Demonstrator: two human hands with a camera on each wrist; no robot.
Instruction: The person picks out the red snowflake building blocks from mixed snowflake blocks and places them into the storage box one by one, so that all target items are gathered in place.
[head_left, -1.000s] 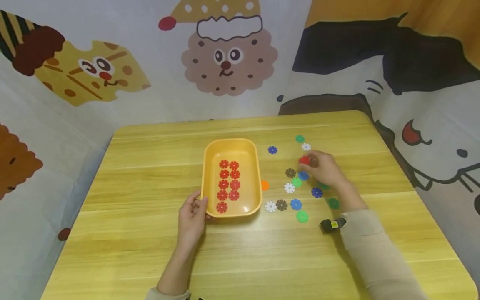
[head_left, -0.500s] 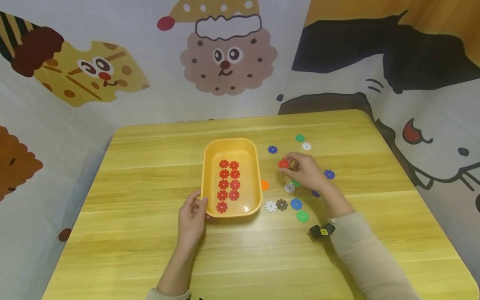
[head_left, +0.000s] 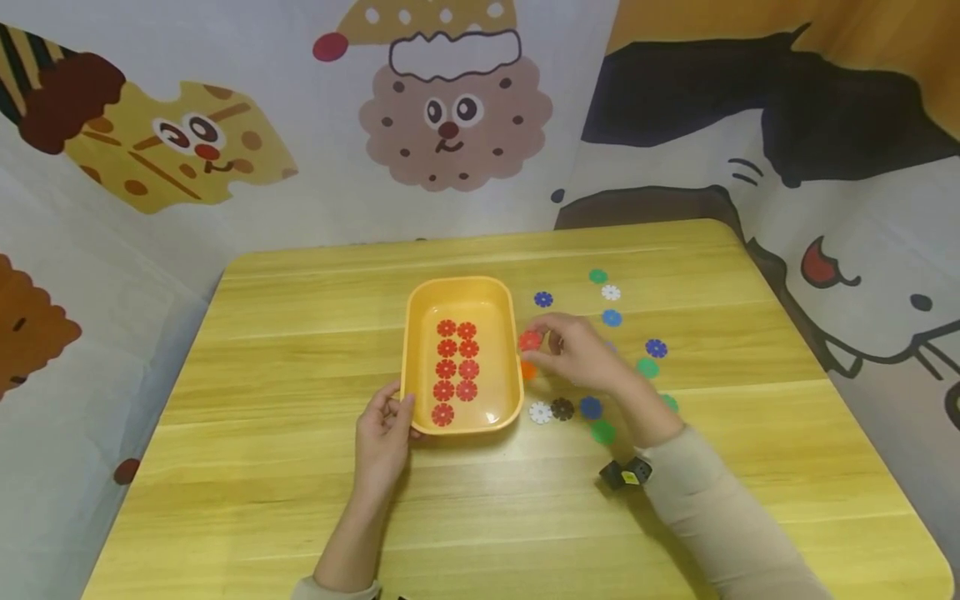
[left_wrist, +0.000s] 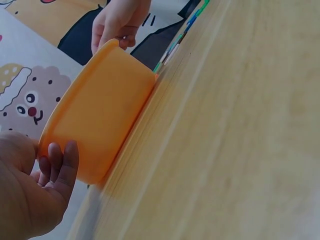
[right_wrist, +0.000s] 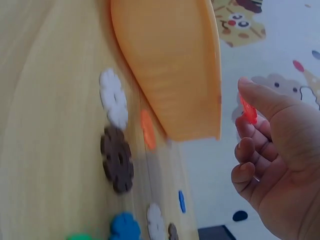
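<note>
My right hand point(head_left: 573, 350) pinches a red snowflake disc point(head_left: 529, 340) just right of the orange tray's point(head_left: 462, 287) right rim; in the right wrist view the red disc point(right_wrist: 248, 111) shows edge-on between my fingertips point(right_wrist: 250, 92), beside the tray wall point(right_wrist: 172, 65). Several red discs point(head_left: 456, 371) lie in two columns inside the tray. My left hand point(head_left: 384, 433) holds the tray's near left corner, fingers point(left_wrist: 62, 167) curled against its wall point(left_wrist: 100, 110).
Loose discs lie right of the tray: orange point(head_left: 528, 371), white point(head_left: 540, 412), brown point(head_left: 562, 408), blue point(head_left: 590, 407), green point(head_left: 602, 432), more blue point(head_left: 543, 298) and green point(head_left: 597, 276) farther back. A black wrist camera point(head_left: 625, 473) sits at my right sleeve. Cartoon walls surround the table.
My right hand lifted the red disc from among the scattered discs and carried it leftward to the tray's right rim. The left hand and tray stayed still.
</note>
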